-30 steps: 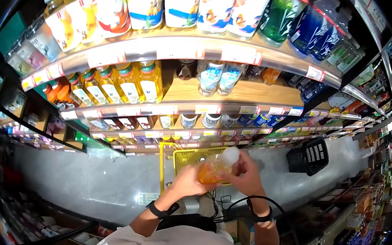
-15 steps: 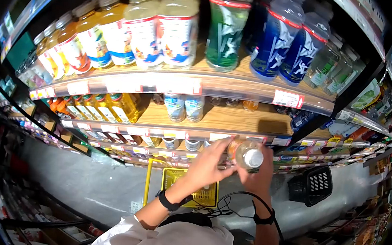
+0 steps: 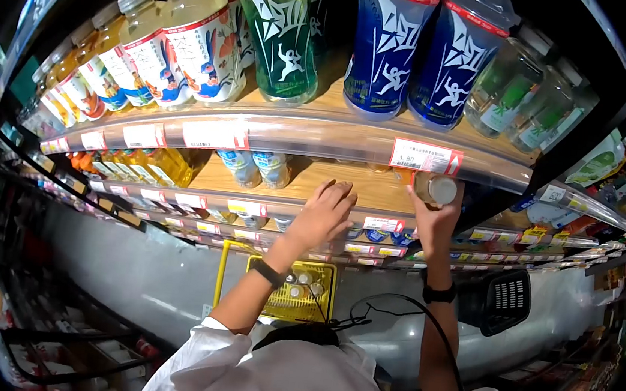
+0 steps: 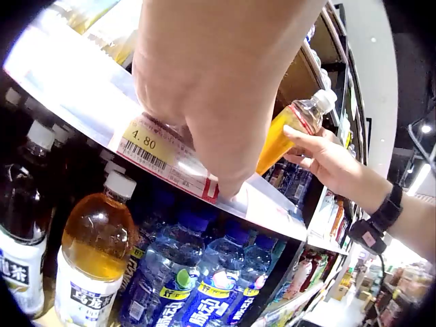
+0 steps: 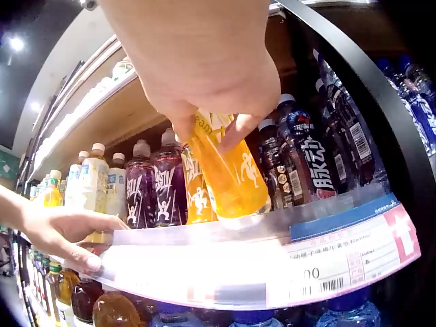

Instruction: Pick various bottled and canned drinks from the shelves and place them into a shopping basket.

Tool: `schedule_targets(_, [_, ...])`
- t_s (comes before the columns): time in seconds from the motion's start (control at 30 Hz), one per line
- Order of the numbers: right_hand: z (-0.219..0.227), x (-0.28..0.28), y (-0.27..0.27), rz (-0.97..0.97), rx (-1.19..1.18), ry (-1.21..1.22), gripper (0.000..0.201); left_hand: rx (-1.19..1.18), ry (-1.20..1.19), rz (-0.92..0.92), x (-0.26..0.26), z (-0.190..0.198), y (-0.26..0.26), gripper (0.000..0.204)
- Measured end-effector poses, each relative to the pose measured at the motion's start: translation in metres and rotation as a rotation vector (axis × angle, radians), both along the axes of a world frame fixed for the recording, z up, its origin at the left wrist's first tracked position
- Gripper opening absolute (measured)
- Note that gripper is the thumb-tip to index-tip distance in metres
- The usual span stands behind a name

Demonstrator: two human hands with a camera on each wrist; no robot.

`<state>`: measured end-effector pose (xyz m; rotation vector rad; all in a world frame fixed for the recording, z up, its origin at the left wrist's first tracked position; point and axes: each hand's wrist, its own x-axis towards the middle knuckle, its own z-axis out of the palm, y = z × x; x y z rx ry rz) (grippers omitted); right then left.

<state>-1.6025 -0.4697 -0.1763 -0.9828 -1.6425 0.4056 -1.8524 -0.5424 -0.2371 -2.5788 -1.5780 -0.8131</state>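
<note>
My right hand (image 3: 438, 223) grips an orange drink bottle (image 5: 233, 174) at the middle shelf. In the right wrist view its base is at the shelf's front edge, just in front of another orange bottle (image 5: 197, 194). The bottle's pale cap shows in the left wrist view, where the bottle (image 4: 278, 139) tilts. My left hand (image 3: 322, 215) holds nothing; its fingers are spread and rest on the same shelf's front edge, beside a price label (image 4: 151, 144).
Purple bottles (image 5: 167, 180) stand left of the orange ones, dark bottles (image 5: 300, 146) right. Above is a shelf edge (image 3: 318, 137) with green and blue bottles. A yellow basket (image 3: 326, 291) holding several bottles and a black basket (image 3: 508, 299) are on the floor.
The right hand has carried the orange bottle from above the yellow basket up to the middle shelf. My left hand has let go of it and moved left. The head view has come closer to the shelves.
</note>
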Motion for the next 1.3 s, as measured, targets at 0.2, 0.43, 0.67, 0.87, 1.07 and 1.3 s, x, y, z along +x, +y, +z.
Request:
schedule_targets(0.2, [0.0, 0.002, 0.028, 0.146, -0.131, 0.077, 0.036, -0.052, -0.067, -0.003, -0.002, 0.0, 0.0, 0.053])
schedule_targets(0.43, [-0.013, 0.003, 0.072, 0.314, -0.115, 0.137, 0.02, -0.057, -0.086, 0.009, -0.002, 0.001, 0.0, 0.055])
schedule_targets(0.67, [-0.002, -0.02, 0.055, -0.17, -0.004, -0.397, 0.02, -0.043, -0.137, -0.021, -0.003, -0.001, 0.0, 0.055])
schedule_targets(0.87, [-0.014, -0.026, 0.051, -0.31, -0.068, -0.312, 0.022, -0.03, -0.14, -0.019, -0.004, 0.0, 0.002, 0.053])
schedule_targets(1.07, [-0.032, -0.007, 0.059, 0.055, -0.04, -0.115, 0.021, -0.014, -0.16, -0.041, -0.004, -0.002, 0.002, 0.051])
schedule_targets(1.3, [-0.049, -0.031, 0.053, -0.286, 0.126, -0.116, 0.061, -0.04, -0.109, -0.049, -0.006, 0.001, 0.0, 0.058])
